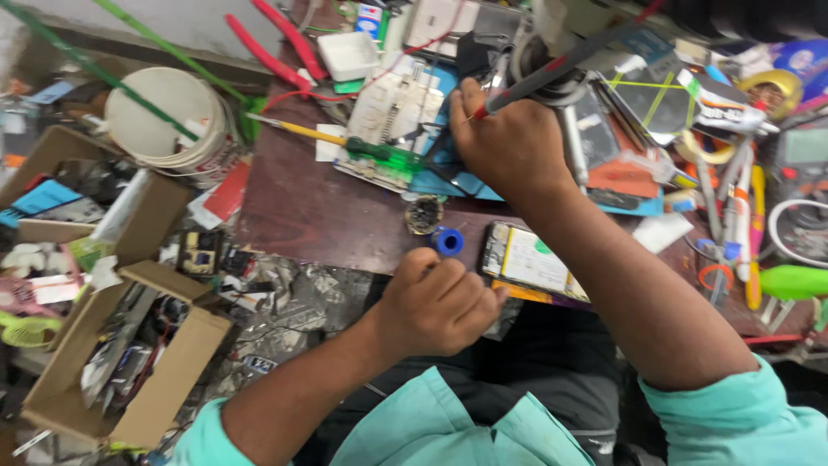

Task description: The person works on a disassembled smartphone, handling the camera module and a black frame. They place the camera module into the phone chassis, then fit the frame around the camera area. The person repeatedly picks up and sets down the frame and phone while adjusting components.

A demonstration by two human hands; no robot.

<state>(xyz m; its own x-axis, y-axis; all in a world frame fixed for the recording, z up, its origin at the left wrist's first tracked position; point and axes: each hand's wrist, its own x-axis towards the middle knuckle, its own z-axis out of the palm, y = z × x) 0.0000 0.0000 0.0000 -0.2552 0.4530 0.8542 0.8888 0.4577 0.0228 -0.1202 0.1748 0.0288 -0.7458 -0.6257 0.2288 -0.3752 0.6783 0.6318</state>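
Item: opened phone [533, 261] lying at the worktop [319, 216] edge, pale battery label showing.
We are closing our right hand [509, 142] grip around a red-tipped tool [552, 71]; our left hand [435, 304] grip is curling shut, contents hidden, beside a blue cap [448, 241].

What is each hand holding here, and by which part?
The right hand grips a red-and-black pen-like tool near its lower end. The left hand is closed in a fist; whether it holds anything cannot be told.
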